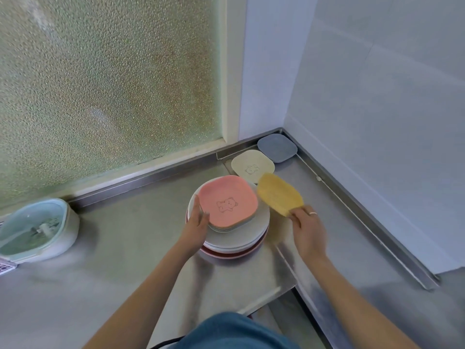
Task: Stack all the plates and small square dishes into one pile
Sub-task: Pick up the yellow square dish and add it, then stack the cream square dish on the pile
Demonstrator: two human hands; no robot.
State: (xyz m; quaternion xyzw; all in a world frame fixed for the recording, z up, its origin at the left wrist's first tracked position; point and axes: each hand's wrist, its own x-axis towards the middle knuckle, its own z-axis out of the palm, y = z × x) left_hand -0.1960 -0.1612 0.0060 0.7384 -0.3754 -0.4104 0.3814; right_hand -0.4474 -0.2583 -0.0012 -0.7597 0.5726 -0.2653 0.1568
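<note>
The counter [120,248] carries the pile [234,238] of plates between both hands. The left hand [197,224], fingers straight, touches the pile's left edge beside the pink dish [227,201] on top. The right hand [305,229] pinches the tilted yellow dish [278,193]; beyond it sit the cream dish [253,166] and the grey dish [276,147].

We see a home kitchen: a stainless steel counter [125,248] with a raised rim, white tiled wall [377,96] right, frosted glass window [100,84] far left, stacked tableware.
</note>
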